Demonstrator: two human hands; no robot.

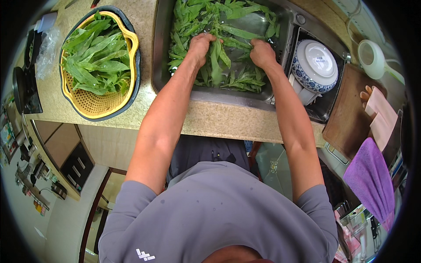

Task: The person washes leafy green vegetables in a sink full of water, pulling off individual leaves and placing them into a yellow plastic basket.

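Long-leaved greens (pixel 192 21) float in water in the stainless steel sink (pixel 230 96) before me. My left hand (pixel 200 47) pinches a bunch of them by the stems near the middle of the sink, with leaves hanging below the fingers. Over on the right side of the basin, my right hand (pixel 263 53) has its fingers closed on the end of a leafy stalk that stretches towards the left hand. Its fingertips are partly hidden. More greens (pixel 98 59) lie heaped in a yellow colander (pixel 95 107), which sits in a dark grey basin (pixel 138 77) left of the sink.
A blue-and-white bowl (pixel 315 64) rests upside down in the side compartment at right. Beyond it are a wooden cutting board (pixel 345 115), a pink cloth (pixel 383 113) and a hanging purple towel (pixel 371 177). A clear plastic bag (pixel 47 54) lies at far left.
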